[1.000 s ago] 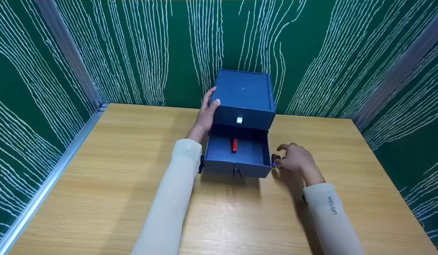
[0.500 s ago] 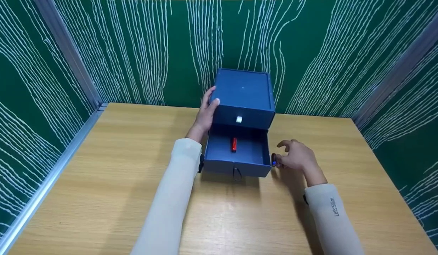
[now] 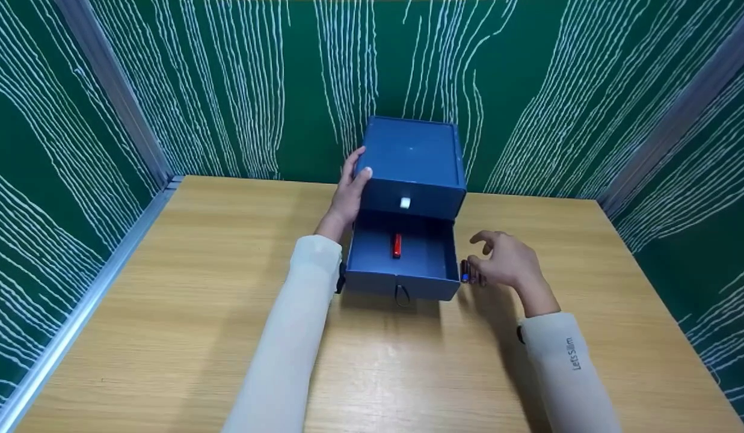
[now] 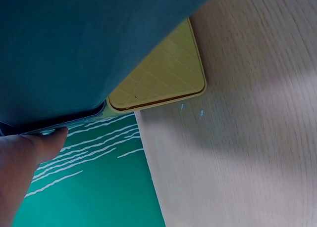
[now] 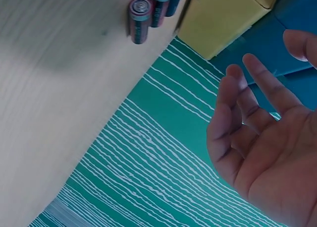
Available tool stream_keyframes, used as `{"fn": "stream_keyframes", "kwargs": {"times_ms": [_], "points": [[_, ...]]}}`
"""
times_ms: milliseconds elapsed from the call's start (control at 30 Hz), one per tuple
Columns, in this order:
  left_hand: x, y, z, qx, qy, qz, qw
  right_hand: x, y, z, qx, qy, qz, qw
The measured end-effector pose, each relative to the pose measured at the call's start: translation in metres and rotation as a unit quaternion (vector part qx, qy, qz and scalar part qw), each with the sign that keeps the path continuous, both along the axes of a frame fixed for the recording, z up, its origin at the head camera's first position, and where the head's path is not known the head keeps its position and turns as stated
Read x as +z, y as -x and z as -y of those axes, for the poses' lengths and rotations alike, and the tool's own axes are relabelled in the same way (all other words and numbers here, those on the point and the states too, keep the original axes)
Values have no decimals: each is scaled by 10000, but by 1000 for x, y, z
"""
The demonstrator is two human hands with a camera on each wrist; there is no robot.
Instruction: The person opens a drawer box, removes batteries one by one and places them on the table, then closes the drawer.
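A blue two-drawer box (image 3: 414, 150) stands at the table's back, its lower drawer (image 3: 432, 258) pulled out. Inside that drawer lies a small red cylinder (image 3: 397, 246) with a dark end. My left hand (image 3: 346, 198) rests against the box's upper left side, its thumb at the front corner. Beside the drawer, my right hand (image 3: 509, 261) hovers with loosely bent fingers and holds nothing. Several batteries sit in a row under its fingertips, including a blue one (image 3: 465, 272). Two reddish batteries (image 5: 140, 20) with dark bands show clearly in the right wrist view.
Behind the box, a green wall (image 3: 522, 72) with white wavy lines rises from the back edge of the wooden table (image 3: 239, 270). A yellow surface with a diamond pattern (image 4: 168, 68) shows next to the box in the left wrist view.
My right hand has drawn slightly back and to the right from the batteries, and more of them shows below its fingers. My left hand and the drawer have stayed put.
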State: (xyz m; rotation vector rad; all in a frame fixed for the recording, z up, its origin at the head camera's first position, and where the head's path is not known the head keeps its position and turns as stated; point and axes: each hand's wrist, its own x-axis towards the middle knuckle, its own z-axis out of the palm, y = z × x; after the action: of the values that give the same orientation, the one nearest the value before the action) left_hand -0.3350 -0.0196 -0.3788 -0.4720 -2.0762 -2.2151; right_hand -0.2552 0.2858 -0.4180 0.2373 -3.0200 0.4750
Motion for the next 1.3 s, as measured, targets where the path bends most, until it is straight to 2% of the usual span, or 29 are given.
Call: {"fn": "stream_keyframes", "kwargs": {"times_ms": [133, 433, 600, 733, 967, 1067, 1167, 1300], "points": [[7, -8, 1, -22, 35, 84, 10000, 5, -1, 0, 32, 26, -30, 10000], [-8, 9, 1, 132, 187, 75, 9997, 16, -2, 5, -65, 110, -213, 9997], [-10, 10, 0, 139, 201, 30, 9997, 22, -4, 9, -22, 225, -375, 9990], [-8, 8, 1, 96, 166, 90, 9998, 26, -6, 13, 77, 380, -473, 9981], [10, -11, 2, 2, 114, -57, 9999, 35, -10, 21, 274, 794, -599, 9947], [11, -12, 2, 1, 145, -30, 9999, 39, -12, 24, 270, 850, -600, 9942], [9, -10, 2, -11, 138, 33, 9999, 42, -13, 27, 273, 900, -593, 9938], [0, -1, 2, 21, 131, 122, 9998, 43, -14, 30, 321, 945, -658, 9928]]}}
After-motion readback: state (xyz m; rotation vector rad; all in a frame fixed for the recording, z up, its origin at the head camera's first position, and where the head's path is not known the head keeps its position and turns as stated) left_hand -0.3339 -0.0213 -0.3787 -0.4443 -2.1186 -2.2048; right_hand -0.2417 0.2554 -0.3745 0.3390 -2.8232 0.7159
